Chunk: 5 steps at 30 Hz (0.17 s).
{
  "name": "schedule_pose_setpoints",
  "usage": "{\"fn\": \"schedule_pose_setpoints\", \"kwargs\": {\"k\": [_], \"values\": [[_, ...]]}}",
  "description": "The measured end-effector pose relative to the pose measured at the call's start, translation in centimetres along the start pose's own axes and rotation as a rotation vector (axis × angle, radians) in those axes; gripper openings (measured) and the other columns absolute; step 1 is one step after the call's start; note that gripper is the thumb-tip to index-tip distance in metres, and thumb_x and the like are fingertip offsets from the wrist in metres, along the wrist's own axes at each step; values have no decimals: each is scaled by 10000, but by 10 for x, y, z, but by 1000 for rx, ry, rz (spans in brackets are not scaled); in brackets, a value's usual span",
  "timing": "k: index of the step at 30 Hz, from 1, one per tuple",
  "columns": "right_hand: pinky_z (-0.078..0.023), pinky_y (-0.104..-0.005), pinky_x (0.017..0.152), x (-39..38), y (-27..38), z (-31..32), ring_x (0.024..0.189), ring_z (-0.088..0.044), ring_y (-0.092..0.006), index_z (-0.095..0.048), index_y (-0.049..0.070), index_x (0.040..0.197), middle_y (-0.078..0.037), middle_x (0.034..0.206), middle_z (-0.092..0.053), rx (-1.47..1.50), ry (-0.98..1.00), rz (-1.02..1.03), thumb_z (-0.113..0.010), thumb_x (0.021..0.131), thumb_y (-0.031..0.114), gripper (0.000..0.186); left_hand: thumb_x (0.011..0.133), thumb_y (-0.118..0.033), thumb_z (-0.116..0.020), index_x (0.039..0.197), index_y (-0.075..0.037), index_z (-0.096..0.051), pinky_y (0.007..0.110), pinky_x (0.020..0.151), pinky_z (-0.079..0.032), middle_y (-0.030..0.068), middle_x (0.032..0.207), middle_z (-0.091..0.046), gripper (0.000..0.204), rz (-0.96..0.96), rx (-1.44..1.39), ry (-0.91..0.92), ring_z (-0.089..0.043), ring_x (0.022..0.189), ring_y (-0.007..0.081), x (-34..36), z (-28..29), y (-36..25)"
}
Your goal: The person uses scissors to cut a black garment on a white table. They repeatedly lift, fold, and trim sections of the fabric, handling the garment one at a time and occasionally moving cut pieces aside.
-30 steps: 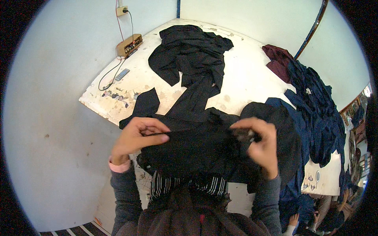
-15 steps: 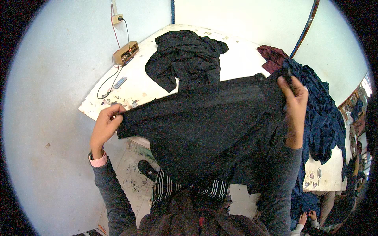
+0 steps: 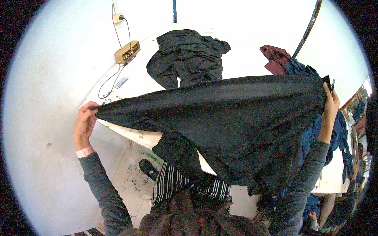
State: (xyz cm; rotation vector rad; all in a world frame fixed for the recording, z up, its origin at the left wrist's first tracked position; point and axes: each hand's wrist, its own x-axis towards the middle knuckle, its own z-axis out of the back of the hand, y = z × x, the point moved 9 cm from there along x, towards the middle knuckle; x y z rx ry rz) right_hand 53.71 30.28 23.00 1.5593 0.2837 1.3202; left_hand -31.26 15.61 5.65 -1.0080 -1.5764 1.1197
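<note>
A black garment (image 3: 220,114) is stretched wide in front of me, over the near part of the table. My left hand (image 3: 86,120) pinches its narrow left end. My right hand (image 3: 331,100) grips its upper right corner, and a thin dark metallic tool (image 3: 333,85) sticks up beside the fingers; its kind is too small to tell. The cloth's lower part hangs in folds above my striped legwear. Beyond it on the table lies a crumpled heap of black cloth (image 3: 189,59).
The white table (image 3: 240,65) carries a maroon cloth (image 3: 275,59) and dark blue garments (image 3: 338,133) at the right. A small remote control (image 3: 121,82) and a wired wooden box (image 3: 128,52) are at the left, by the wall. At the lower right, another person's hand (image 3: 313,216) shows.
My hands have moved apart, the left one leftward and the right one rightward. The black garment is now pulled out wider and tauter between them.
</note>
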Motion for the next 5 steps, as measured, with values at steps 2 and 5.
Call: {"fn": "schedule_pose_setpoints", "kwargs": {"k": [2,5], "values": [[-495,-249,778,10,-24,11,854,-636,-109,-734,-35,1057,-44,931,-725,-171,6,42,-721,944,242,299,880,-32,-642,1089,16,-672,268,735,-548,91,958,-712,217,12,-21,-67,-675,821,157,-9,-15,9],[-479,-224,852,26,-69,27,911,-640,-110,-750,11,1087,-53,1005,-743,-346,6,125,-732,940,239,272,886,-103,-720,1221,14,-611,267,814,-527,58,1133,-674,372,129,58,-176,-634,940,178,-20,-12,34]]}}
